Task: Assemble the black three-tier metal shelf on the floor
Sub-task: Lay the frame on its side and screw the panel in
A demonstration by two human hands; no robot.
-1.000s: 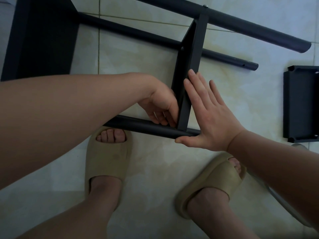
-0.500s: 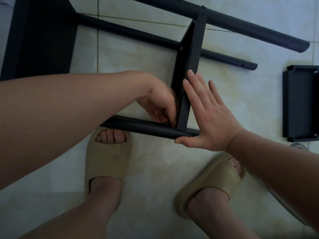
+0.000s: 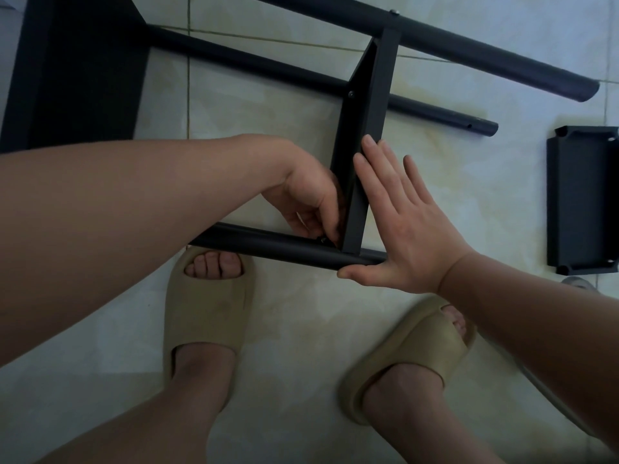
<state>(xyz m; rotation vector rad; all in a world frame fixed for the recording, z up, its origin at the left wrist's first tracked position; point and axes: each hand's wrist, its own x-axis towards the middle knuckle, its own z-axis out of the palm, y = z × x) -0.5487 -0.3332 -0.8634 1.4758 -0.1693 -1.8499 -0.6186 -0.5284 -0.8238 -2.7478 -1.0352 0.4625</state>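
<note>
1. far left: the black metal shelf frame lies on its side on the pale tiled floor. one end tier shows as a wide dark panel at the top left corner.
2. three round black poles run rightward from that tier: near pole, middle pole, far pole.
3. lower left: beige slide sandal on the left foot, toes just under the near pole.
4. left hand: arm comes in from the left. the fingers are curled tight into the inside corner where the second tier meets the near pole, and the fingertips pinch a small dark fastener. its kind is too small to tell.
5. centre: second tier, seen edge-on, crosses from the far pole to the near pole. a screw head shows on its left face near the middle pole.
6. right hand: flat and spread, fingers straight, pressed against the right face of the second tier. the thumb lies along the near pole's end. it grips nothing.
7. lower right: second beige sandal, angled outward.
8. far right: a loose black tier lies flat on the floor, well apart from the frame.
</note>
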